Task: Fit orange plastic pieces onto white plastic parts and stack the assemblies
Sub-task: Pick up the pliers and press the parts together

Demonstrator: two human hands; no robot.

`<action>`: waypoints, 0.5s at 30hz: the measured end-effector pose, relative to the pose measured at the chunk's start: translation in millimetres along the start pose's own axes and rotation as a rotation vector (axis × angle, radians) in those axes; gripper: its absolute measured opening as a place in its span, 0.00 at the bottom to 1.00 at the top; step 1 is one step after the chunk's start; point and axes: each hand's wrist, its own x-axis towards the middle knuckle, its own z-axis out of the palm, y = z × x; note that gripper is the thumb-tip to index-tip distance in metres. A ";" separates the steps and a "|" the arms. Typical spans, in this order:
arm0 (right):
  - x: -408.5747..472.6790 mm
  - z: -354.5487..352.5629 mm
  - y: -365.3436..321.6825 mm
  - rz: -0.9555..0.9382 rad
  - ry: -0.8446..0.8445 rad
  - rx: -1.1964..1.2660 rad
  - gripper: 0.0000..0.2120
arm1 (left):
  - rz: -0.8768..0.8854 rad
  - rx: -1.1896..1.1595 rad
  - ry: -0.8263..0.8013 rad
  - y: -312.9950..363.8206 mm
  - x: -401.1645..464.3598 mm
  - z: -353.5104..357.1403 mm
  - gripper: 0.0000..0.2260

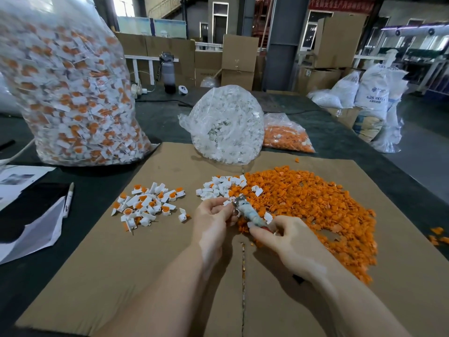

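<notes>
Sack (373, 93) labelled "ABS"; left hand (213, 216) pinches a white part (227, 203), right hand (279, 235) grasps a tool (247, 212), beside the orange pieces (315, 205).

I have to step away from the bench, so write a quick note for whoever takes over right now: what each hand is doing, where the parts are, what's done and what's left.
Left hand: pinching a small white part at its fingertips.
Right hand: gripping a pen-like tool, tip toward that part.
On the cardboard sheet: finished assemblies in a loose pile at left, unfitted white parts in the middle, a big spread of orange pieces at right.
Behind: a large bag of finished assemblies, a bag of white parts, a bag of orange pieces.
Left to do: most of the loose pieces, plus both supply bags.
</notes>
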 end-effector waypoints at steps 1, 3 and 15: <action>1.1 -1.0 3.4 0.011 0.040 -0.031 0.21 | 0.011 0.021 -0.001 -2.0 -0.5 -2.2 0.06; 5.5 -3.4 10.0 0.023 0.150 -0.193 0.21 | 0.071 0.152 -0.023 -8.1 -2.2 -7.6 0.05; 27.6 3.3 46.7 0.062 0.428 -0.872 0.32 | 0.385 0.709 -0.156 -18.9 -4.8 -15.1 0.11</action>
